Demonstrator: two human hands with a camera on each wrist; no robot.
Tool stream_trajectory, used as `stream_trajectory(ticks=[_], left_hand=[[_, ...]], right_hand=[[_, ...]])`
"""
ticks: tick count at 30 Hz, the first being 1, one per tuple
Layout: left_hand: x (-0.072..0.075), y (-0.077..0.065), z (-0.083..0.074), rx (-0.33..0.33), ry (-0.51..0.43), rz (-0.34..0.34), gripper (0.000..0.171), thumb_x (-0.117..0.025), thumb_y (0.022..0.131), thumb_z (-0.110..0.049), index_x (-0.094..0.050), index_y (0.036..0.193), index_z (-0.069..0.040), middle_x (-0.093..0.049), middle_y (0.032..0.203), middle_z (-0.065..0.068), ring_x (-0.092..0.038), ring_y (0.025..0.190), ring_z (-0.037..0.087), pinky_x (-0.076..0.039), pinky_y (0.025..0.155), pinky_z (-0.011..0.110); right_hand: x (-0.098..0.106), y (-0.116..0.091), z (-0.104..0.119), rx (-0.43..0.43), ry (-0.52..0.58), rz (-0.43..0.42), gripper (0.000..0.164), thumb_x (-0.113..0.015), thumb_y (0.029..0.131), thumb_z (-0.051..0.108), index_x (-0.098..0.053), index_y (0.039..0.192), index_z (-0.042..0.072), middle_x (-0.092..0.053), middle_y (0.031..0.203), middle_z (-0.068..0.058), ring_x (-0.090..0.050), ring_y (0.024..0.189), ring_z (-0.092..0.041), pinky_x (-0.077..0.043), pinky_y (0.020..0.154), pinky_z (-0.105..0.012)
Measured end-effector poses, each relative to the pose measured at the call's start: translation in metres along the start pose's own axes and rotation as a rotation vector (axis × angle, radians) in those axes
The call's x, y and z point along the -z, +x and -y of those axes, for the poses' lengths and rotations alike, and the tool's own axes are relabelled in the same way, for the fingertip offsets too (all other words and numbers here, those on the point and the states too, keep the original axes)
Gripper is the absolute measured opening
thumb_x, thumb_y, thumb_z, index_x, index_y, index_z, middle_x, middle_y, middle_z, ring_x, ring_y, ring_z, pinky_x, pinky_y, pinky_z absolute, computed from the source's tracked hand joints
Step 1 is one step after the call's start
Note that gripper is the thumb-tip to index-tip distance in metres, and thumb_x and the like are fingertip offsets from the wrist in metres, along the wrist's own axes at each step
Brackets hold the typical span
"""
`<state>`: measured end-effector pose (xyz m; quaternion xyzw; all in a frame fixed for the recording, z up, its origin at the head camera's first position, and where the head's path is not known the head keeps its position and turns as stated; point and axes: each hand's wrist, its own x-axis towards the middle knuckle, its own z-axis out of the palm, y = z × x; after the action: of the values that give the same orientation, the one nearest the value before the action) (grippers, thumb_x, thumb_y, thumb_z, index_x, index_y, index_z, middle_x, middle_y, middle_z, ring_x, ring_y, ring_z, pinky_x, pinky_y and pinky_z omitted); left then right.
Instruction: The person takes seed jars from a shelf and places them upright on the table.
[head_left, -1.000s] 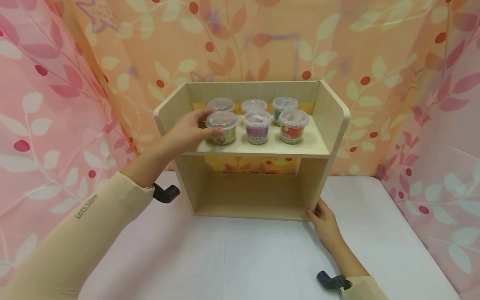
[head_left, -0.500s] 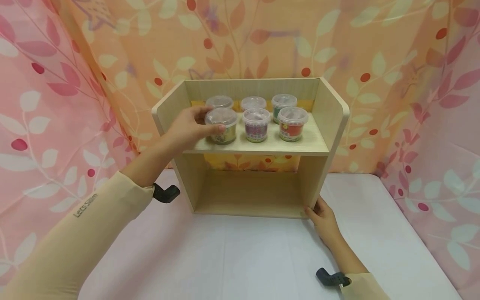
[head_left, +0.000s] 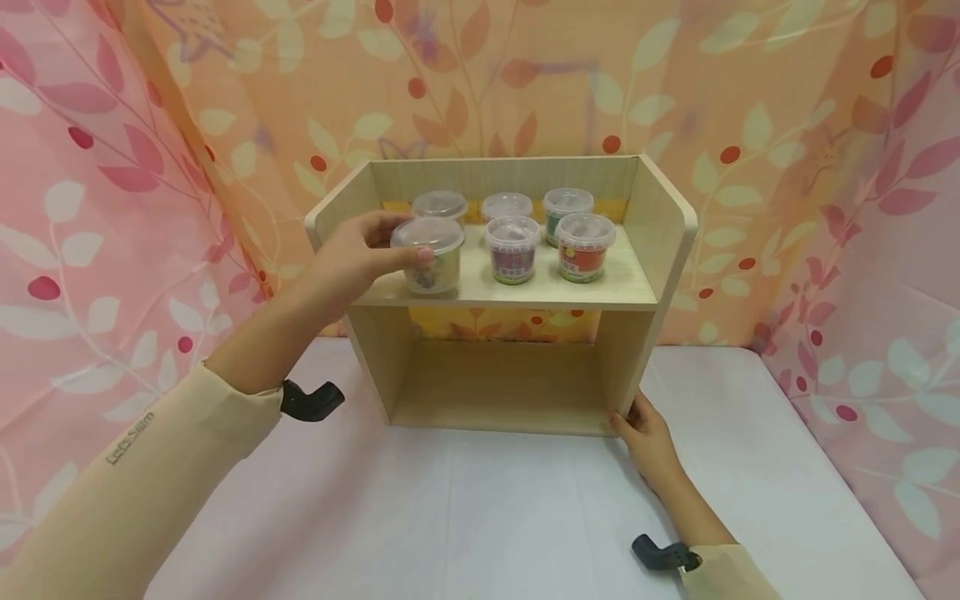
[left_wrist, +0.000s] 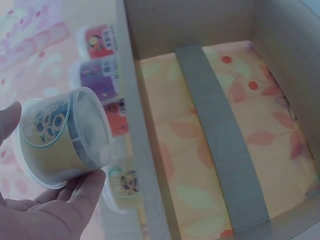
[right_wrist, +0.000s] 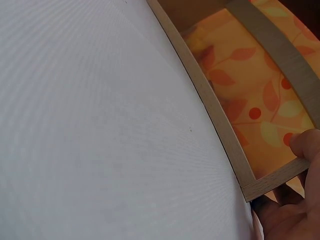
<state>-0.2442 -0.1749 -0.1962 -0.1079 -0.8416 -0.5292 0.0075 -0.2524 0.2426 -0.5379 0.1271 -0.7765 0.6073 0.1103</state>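
Observation:
My left hand holds a clear-lidded plastic tub with a yellow label, thumb on the near side and fingers behind. In the left wrist view the tub is tilted, its bottom toward the shelf, between thumb and fingers. On the upper board of the wooden shelf stand a purple-labelled tub and a red-labelled tub in front. My right hand grips the lower right side panel near its bottom corner; the right wrist view has its thumb inside the panel and fingers outside.
Behind the front tubs are a left back tub, a middle back tub and a green-labelled tub. The shelf's side walls and back rail enclose them. A white cloth covers the table; patterned curtains hang behind and at both sides.
The left hand has drawn the yellow-labelled tub leftward and toward the front edge of the upper board, away from its row. The right hand keeps its place on the shelf's side panel.

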Motion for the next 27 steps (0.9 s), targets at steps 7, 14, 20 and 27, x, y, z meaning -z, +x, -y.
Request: stream_trajectory(ticks=[7, 14, 20, 27], left_hand=[[0.007, -0.021, 0.005, 0.011, -0.128, 0.039, 0.067, -0.071, 0.097, -0.028, -0.042, 0.153, -0.007, -0.052, 0.142, 0.009, -0.053, 0.128, 0.019, -0.039, 0.119, 0.038], [0.011, -0.052, 0.021, 0.036, -0.096, 0.013, 0.067, -0.069, 0.098, -0.028, -0.040, 0.156, -0.012, -0.053, 0.139, 0.003, -0.053, 0.122, 0.014, -0.049, 0.100, 0.026], [0.004, -0.074, 0.043, -0.044, -0.147, 0.006, 0.065, -0.071, 0.097, -0.015, -0.041, 0.154, -0.006, -0.056, 0.132, 0.004, -0.059, 0.113, 0.012, -0.052, 0.095, 0.014], [-0.011, -0.090, 0.067, -0.087, -0.187, 0.019, 0.067, -0.075, 0.093, -0.008, -0.043, 0.152, -0.005, -0.054, 0.139, 0.010, -0.060, 0.121, 0.011, -0.053, 0.097, 0.018]], right_hand=[[-0.003, 0.000, -0.001, -0.011, 0.016, 0.002, 0.070, -0.064, 0.101, 0.006, -0.033, 0.162, 0.021, -0.050, 0.150, -0.025, -0.058, 0.126, -0.034, -0.053, 0.091, -0.012], [-0.004, 0.000, 0.002, -0.008, 0.027, 0.016, 0.070, -0.063, 0.101, 0.007, -0.031, 0.162, 0.020, -0.046, 0.153, -0.025, -0.052, 0.132, -0.045, -0.051, 0.094, -0.011], [-0.004, -0.001, 0.003, -0.011, 0.023, 0.013, 0.070, -0.064, 0.101, 0.006, -0.032, 0.162, 0.017, -0.046, 0.153, -0.026, -0.051, 0.132, -0.046, -0.050, 0.093, -0.011], [-0.001, -0.001, 0.001, 0.015, -0.001, 0.011, 0.070, -0.064, 0.101, 0.004, -0.033, 0.162, 0.018, -0.048, 0.152, -0.026, -0.053, 0.131, -0.045, -0.048, 0.093, -0.008]])
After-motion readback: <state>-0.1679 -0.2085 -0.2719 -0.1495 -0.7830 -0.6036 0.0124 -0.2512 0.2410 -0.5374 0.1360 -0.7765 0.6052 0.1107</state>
